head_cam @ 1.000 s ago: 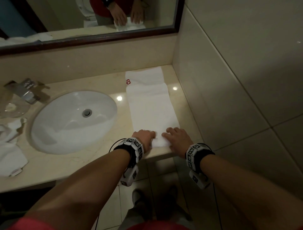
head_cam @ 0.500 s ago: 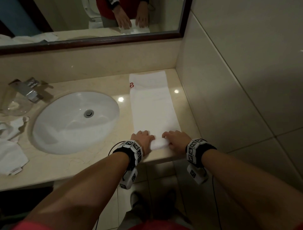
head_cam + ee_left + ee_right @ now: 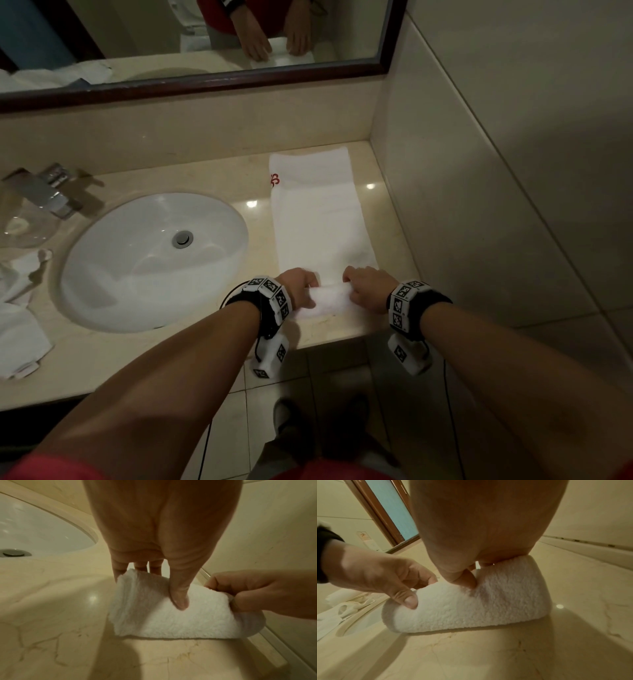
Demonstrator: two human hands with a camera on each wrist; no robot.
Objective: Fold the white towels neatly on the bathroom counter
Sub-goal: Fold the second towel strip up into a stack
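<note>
A long white towel [image 3: 322, 219] with a small red emblem [image 3: 274, 180] lies as a narrow strip on the beige counter [image 3: 164, 356], right of the sink. Its near end is turned up into a low roll [image 3: 330, 298] [image 3: 171, 618] [image 3: 471, 608]. My left hand [image 3: 299, 286] [image 3: 164, 574] grips the roll's left end, thumb on the near face and fingers behind. My right hand [image 3: 368, 287] [image 3: 471, 574] pinches the right end the same way. Both hands sit close to the counter's front edge.
An oval white sink [image 3: 150, 260] with a chrome tap [image 3: 51, 192] takes the counter's middle. More white towels [image 3: 20, 325] lie crumpled at the far left. A tiled wall [image 3: 496, 171] closes the right side, a framed mirror [image 3: 205, 41] the back.
The towel's near end, flat under my fingers a second ago, has been turned up into a roll. Both hands stayed at the near end, thumbs now gripping it.
</note>
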